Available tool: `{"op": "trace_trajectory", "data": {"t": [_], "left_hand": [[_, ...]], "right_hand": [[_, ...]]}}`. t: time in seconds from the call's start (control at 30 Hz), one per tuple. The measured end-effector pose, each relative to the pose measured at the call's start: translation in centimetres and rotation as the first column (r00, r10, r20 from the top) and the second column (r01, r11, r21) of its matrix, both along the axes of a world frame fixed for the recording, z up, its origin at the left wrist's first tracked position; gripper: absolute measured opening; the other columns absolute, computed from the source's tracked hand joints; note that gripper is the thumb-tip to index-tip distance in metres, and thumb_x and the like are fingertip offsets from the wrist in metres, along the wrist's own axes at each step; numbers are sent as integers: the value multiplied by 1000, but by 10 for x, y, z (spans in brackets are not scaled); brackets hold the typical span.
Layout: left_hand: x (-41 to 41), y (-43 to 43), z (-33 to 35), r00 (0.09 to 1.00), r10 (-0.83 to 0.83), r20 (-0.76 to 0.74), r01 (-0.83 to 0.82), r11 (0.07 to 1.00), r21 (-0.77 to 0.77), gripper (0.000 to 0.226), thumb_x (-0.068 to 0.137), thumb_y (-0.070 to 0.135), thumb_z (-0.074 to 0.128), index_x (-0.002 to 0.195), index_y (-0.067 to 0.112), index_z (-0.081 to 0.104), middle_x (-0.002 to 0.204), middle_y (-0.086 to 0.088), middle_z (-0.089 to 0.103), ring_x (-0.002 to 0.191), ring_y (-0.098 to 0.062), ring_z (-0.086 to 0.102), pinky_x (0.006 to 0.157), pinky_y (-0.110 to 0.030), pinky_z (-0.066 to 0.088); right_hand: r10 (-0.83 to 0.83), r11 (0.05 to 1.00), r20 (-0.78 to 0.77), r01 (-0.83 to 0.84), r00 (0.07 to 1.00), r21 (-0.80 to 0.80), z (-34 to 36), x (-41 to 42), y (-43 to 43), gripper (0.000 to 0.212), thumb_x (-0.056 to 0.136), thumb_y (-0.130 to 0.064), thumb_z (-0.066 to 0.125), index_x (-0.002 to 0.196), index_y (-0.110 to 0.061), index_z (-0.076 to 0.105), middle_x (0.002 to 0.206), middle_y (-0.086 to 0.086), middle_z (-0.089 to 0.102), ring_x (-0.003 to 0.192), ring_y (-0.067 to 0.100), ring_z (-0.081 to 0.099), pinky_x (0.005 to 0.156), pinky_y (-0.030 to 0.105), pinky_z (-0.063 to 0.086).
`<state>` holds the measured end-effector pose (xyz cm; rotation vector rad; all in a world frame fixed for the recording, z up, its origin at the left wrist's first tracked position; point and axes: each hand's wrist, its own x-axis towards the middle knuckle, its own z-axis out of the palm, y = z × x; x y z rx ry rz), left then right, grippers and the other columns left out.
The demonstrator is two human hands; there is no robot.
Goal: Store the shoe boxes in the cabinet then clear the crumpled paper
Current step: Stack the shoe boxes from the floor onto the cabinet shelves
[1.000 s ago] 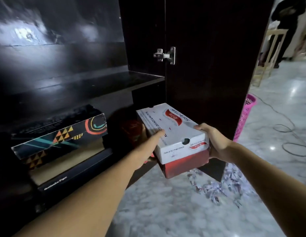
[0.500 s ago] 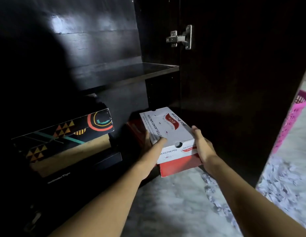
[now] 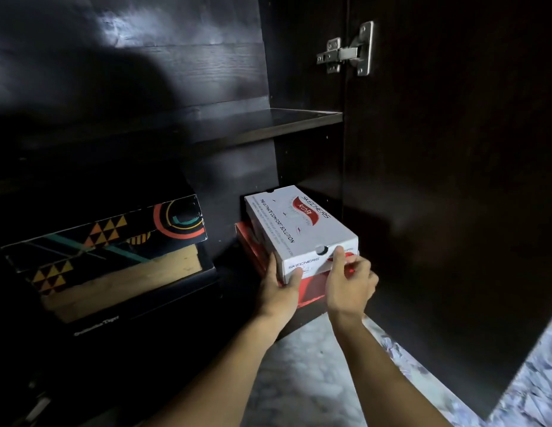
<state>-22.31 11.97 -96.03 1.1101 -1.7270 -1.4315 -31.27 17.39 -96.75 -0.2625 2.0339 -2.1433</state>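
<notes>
The left hand (image 3: 279, 288) is wrapped round the near left corner of the box (image 3: 299, 229), thumb on its end face. The box is held lid-up in the lower right bay of the cabinet (image 3: 308, 167), under the shelf (image 3: 284, 121). Its long axis is run from the hands towards the back, swung slightly leftward. Its near right corner is gripped by the right hand (image 3: 350, 282). Storing is judged nearly done: a short push along the length, then release, is called for. Paper (image 3: 533, 392) is seen on the floor (image 3: 299, 380) at far right.
</notes>
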Motion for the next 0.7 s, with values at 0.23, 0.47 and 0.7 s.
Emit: {"op": "trace_trajectory", "data": {"t": [0.23,0.47,0.7], "left_hand": [[-22,-18,32,989,73,-126,-50,983,177,43,99,23,56,141,18,51,131,-9,63,118,-28,61,105,-41,46],[-34,-47,30,991,16,-130,21,961,276,42,98,37,56,139,39,47,130,13,54,116,-18,57,101,-40,48],[-39,-62,23,988,-47,-148,89,953,290,33,96,34,57,124,48,48,117,9,61,87,-5,59,88,-39,56]], "right_hand": [[410,899,-145,-372,901,232,-1,-33,-10,54,89,-37,66,141,-32,49,120,-9,54,122,23,57,105,49,46],[614,752,-134,-524,778,400,8,-38,-30,61,101,-17,53,155,-27,26,140,-2,50,126,17,49,89,11,32],[657,689,-166,-496,735,528,-7,-46,-44,70,99,-9,48,157,-33,16,163,-2,14,144,16,29,91,6,22]]}}
